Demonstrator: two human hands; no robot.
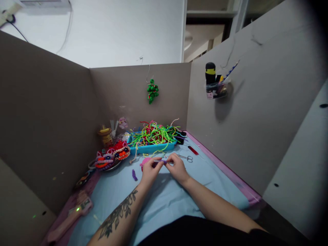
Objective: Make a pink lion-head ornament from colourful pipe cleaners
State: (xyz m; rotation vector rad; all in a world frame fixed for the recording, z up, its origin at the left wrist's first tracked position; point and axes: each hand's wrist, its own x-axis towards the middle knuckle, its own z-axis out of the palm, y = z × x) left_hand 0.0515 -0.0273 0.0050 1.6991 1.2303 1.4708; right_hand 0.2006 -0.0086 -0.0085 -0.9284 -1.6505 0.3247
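Observation:
My left hand [151, 171] and my right hand [177, 168] meet over the middle of the cloth, each with fingers pinched. Between their fingertips runs a purple pipe cleaner [164, 162], partly covered by the fingers; it looks wound around something thin. A pink fuzzy piece [145, 161] lies just behind my left hand, partly hidden by it. To the left, a short coiled purple pipe cleaner piece [134, 175] rests on the light blue cloth [115, 191]. Behind my right hand lie small scissors [189, 158], their blades pointing toward my fingers.
A blue tray [153, 148] heaped with colourful pipe cleaners stands at the back. Left of it, a metal dish [114, 167] holds fuzzy red and purple figures. A red object [193, 150] lies right. A pink device [83, 206] sits front left. Grey panels [138, 112] enclose the table.

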